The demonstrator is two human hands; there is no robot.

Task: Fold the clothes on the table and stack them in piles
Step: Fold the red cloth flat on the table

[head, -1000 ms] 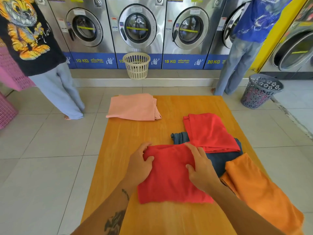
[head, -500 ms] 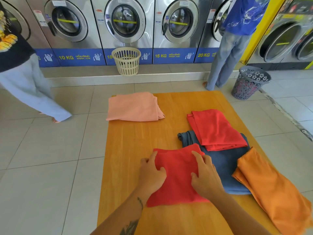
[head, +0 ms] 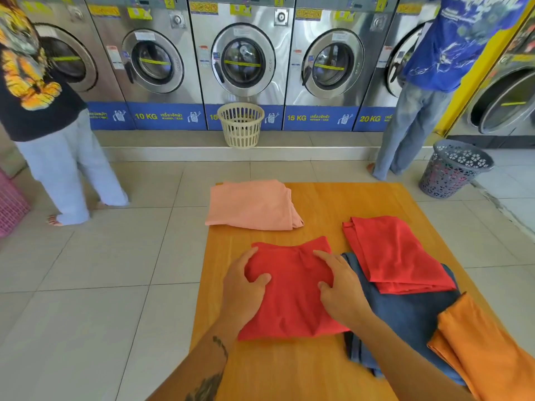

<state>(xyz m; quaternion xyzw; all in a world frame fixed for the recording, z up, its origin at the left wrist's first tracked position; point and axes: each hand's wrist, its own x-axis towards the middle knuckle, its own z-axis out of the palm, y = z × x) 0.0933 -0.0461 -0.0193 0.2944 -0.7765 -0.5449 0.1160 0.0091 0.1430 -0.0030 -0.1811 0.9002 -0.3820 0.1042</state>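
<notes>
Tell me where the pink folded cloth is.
Head view: the pink folded cloth lies on the table's far left corner, beyond the red cloth under both hands.

The folded red cloth (head: 292, 296) lies flat on the surface under my palms, one edge overlapping the blue garment (head: 405, 316). A second red piece (head: 396, 253), loosely folded, rests on that blue garment's far part. An orange piece (head: 486, 351) covers its near right corner. A folded pink piece (head: 252, 205) lies apart, beyond the red cloth.
</notes>
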